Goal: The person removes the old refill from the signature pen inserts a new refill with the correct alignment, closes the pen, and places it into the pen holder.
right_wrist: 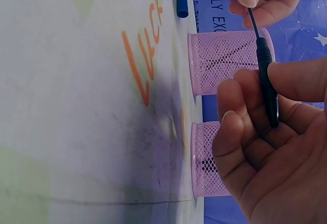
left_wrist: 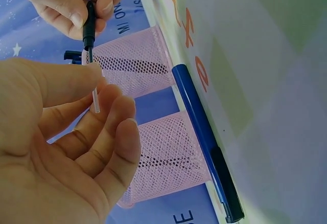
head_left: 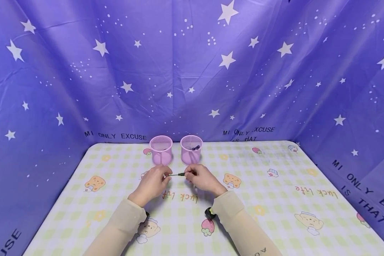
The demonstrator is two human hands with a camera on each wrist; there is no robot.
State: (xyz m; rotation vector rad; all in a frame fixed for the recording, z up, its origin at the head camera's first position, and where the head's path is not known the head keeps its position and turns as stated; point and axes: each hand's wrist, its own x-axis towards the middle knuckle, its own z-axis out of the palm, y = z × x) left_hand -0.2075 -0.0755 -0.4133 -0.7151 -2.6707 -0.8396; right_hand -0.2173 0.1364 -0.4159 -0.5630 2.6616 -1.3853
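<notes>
Between the two hands runs a thin pen refill, dark along its shaft and clear at its end. My left hand pinches it between thumb and fingers near that clear end. The refill's other end enters a black, ribbed pen grip section, narrowing toward a point. My right hand holds this black part between thumb and fingers, its narrow end toward the palm. A blue pen barrel with a black clip lies on the tablecloth close by, its other end showing in the right wrist view.
Beyond the hands stand two pink mesh cups, the left cup and the right cup. Small dark items show inside the right one. A checked tablecloth covers the table, with a purple starry curtain behind.
</notes>
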